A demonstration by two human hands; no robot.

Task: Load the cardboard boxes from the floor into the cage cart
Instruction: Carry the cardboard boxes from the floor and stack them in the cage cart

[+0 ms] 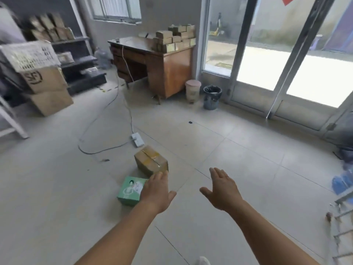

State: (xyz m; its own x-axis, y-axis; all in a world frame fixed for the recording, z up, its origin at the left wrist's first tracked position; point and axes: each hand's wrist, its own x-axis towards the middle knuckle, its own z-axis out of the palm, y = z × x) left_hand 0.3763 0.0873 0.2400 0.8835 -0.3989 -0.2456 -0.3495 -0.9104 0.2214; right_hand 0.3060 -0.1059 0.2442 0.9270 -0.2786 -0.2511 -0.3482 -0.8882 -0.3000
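Head view, both hands [191,190] open, palms down, above brown box [150,161]

The outstretched left hand [157,194] covers the right corner of the green printed carton [130,190] and the near corner of the brown taped cardboard box [150,161] on the tiled floor. The grey metal bars [343,222] at the right edge are cut off and blurred; what frame they belong to cannot be told. A blurred blue shape [342,181] above them is unreadable. The white lattice crate [30,55] and shelved brown boxes [50,27] at far left are smeared. A white shoe tip [203,261] is cropped by the bottom edge.
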